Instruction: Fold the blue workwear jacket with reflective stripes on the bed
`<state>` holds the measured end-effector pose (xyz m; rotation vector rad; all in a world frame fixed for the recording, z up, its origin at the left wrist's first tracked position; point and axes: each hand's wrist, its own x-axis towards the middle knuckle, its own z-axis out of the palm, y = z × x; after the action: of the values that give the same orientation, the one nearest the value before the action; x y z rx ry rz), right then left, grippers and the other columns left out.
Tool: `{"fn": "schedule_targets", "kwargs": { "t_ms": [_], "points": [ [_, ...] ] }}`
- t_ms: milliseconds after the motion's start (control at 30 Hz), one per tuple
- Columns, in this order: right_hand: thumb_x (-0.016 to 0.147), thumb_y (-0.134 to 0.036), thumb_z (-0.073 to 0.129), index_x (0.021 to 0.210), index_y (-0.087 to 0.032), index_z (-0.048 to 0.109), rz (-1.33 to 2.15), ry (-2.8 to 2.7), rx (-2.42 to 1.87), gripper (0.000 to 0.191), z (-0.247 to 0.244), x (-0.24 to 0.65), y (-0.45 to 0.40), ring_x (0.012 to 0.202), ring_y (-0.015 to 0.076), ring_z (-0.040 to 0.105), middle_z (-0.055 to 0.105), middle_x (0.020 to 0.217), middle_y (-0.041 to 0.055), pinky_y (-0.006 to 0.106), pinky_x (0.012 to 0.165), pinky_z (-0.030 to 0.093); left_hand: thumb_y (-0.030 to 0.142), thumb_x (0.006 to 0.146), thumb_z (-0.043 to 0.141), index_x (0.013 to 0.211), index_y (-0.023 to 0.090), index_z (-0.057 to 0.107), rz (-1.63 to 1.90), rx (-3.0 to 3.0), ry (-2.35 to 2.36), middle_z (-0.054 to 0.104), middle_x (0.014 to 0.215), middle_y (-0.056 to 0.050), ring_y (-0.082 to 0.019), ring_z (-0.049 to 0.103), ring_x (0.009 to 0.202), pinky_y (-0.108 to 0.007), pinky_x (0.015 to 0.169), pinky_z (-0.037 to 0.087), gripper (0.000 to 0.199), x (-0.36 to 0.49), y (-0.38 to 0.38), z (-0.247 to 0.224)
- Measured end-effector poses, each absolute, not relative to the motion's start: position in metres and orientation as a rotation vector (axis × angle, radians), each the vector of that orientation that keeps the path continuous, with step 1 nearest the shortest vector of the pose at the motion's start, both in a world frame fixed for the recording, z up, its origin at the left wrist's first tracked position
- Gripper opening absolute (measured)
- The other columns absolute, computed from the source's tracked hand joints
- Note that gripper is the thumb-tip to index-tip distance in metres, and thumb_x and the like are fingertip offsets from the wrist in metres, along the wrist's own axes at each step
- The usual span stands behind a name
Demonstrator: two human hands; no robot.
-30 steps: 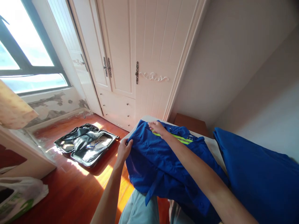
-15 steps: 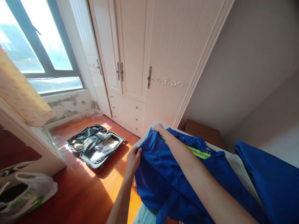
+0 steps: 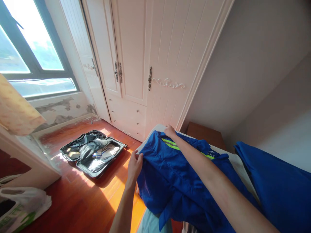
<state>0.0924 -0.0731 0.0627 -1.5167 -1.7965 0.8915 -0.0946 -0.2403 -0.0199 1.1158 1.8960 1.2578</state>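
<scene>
A blue work jacket point(image 3: 165, 174) with yellow-green reflective strips lies spread, slightly wrinkled, over a white surface point(image 3: 158, 127) in front of me. Its near-left corner is pinched between the thumb and fingers of my left hand point(image 3: 135, 164). At the jacket's far edge, beside a reflective strip, my right hand point(image 3: 170, 131) is closed on the cloth, its fingertips partly hidden. My right forearm crosses above the jacket and covers part of it. White lettering shows near the collar end.
An open suitcase point(image 3: 93, 153) with clothes in it lies on the wooden floor. White wardrobe doors point(image 3: 132, 48) stand behind. More blue cloth point(image 3: 272, 184) is at the right, a brown wooden piece point(image 3: 205, 133) at the back, and a plastic bag point(image 3: 26, 207) at the lower left.
My right hand has moved to the right along the jacket's far edge, uncovering more of the reflective strip. My left hand keeps its corner. The view has turned slightly right.
</scene>
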Motion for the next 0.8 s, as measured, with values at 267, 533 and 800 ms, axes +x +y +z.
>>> {"fn": "schedule_targets", "kwargs": {
  "t_ms": [267,533,800],
  "points": [
    [0.086,-0.009,0.055,0.134,-0.012,0.055,0.710,-1.955,-1.517,0.048,0.041,0.200,-0.128,0.115,0.0168,0.056,0.057,0.127,0.0106,0.031,0.105,0.045,0.040,0.091,0.051,0.131,0.013,0.052,1.235,1.638,2.136,0.060,0.125,-0.020,-0.034,0.056,0.118,-0.049,0.098,0.045,0.049,-0.069,-0.246,-0.014],
    [0.087,-0.051,0.048,0.121,-0.016,0.063,0.546,-1.774,-1.651,0.051,0.028,0.326,-0.263,0.101,0.0209,0.063,0.064,0.112,0.0097,0.034,0.092,0.053,0.030,0.095,0.045,0.122,0.016,0.059,1.426,2.008,1.903,0.053,0.139,-0.017,-0.034,0.031,0.144,-0.064,0.117,0.014,0.033,-0.016,-0.262,-0.018],
    [0.078,-0.075,0.050,0.132,-0.020,0.059,0.459,-1.608,-1.922,0.078,-0.002,0.355,-0.357,0.116,0.0257,0.058,0.057,0.126,0.0105,0.036,0.095,0.054,0.032,0.098,0.044,0.116,0.018,0.064,1.441,2.170,1.569,0.059,0.133,-0.012,-0.026,0.039,0.141,-0.047,0.116,0.034,0.030,0.011,-0.277,-0.015]
  ]
}}
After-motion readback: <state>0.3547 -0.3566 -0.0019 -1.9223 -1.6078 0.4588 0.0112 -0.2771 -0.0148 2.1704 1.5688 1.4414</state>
